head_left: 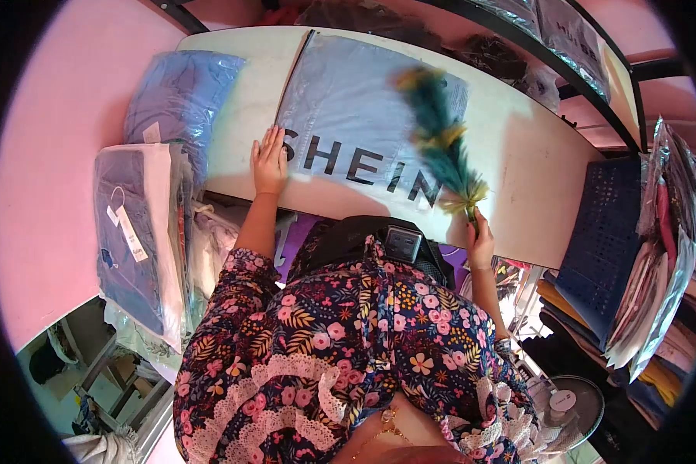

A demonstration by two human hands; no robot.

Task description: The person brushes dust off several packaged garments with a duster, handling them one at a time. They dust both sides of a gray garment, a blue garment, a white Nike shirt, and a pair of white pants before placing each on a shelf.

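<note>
A: What is being shown, biggest first?

B: A table [518, 155] is being used as the work surface. A bag [348, 108] is lying flat on it, printed side up, reaching from the far edge to the near one. Wrapped packs [135, 232] are lying stacked to the left, and a crate [607, 224] is standing off to the right.

A: And over the bag?

B: A duster [441, 139] is being swung above the bag's right half. It is blurred, so contact with the bag cannot be told.

A: How is that being done well?

B: As a judgement, the bag is best being pinned firmly at one corner while light strokes are being drawn away from that corner, so the film is not being rucked.

A: The hands?

B: The left hand [269, 161] is being pressed flat, fingers extended, on the bag's near left corner, with the arm stretched forward. The right hand [479, 236] is being closed round the duster's handle at the table's near edge, with the feathers being pointed away from the body.
</note>
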